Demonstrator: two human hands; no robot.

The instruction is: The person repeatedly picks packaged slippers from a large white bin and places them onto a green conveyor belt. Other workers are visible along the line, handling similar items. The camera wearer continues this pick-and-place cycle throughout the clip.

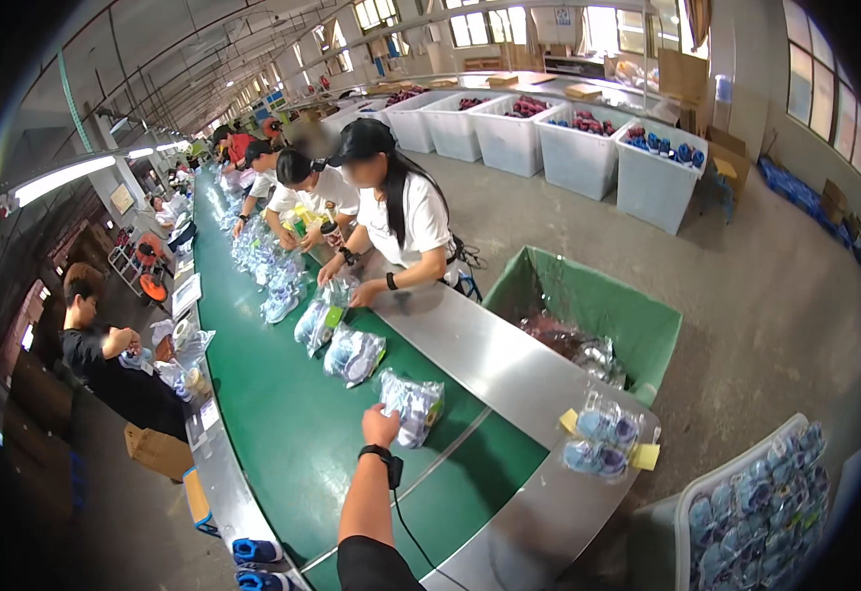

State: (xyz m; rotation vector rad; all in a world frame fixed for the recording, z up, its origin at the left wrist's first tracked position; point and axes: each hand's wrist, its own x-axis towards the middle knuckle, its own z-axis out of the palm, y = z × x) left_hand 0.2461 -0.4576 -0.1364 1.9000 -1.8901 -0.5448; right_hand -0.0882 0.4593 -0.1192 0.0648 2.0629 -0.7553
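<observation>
Head view: one hand [381, 428] out over green belt [293, 443], black wristband on wrist; which hand, cannot tell. Fingers curled onto near edge of bagged shoes [414, 404], touching; firm clasp or not, cannot tell. Beyond hand, two more bags [354, 355] on belt. Right of hand, on steel ledge [490, 364], two bags [603, 443] with yellow tags. Co-worker [401, 212] handles another bag beyond.

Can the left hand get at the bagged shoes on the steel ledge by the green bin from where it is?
Probably yes: the left hand rests on a bag on the belt, and nothing stands between it and the bagged shoes.
</observation>
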